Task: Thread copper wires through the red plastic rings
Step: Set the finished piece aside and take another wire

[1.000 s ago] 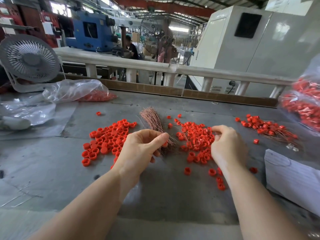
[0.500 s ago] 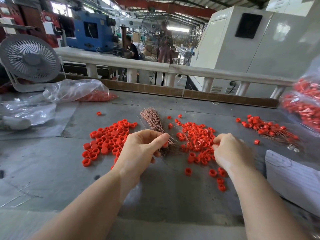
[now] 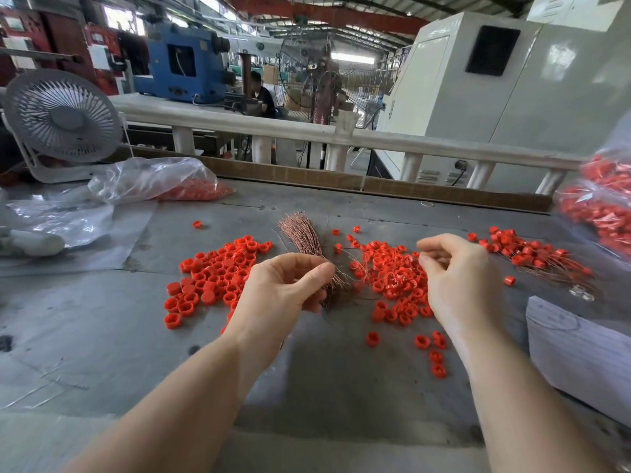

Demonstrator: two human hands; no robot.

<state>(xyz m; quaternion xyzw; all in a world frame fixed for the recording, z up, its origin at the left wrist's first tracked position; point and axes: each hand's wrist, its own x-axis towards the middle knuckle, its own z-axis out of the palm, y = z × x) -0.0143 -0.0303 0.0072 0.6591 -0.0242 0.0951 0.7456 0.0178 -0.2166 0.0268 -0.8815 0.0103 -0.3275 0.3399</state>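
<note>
On the grey bench, left hand pinches copper wires; right hand's grip unclear.

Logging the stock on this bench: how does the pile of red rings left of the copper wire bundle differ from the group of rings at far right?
The left pile is loose rings with no wire showing; the far-right group has thin copper wires trailing from it. The left pile is larger and tightly packed; the far-right group is smaller and strung out in a line. Both are the same red plastic rings lying on the grey table.
</note>
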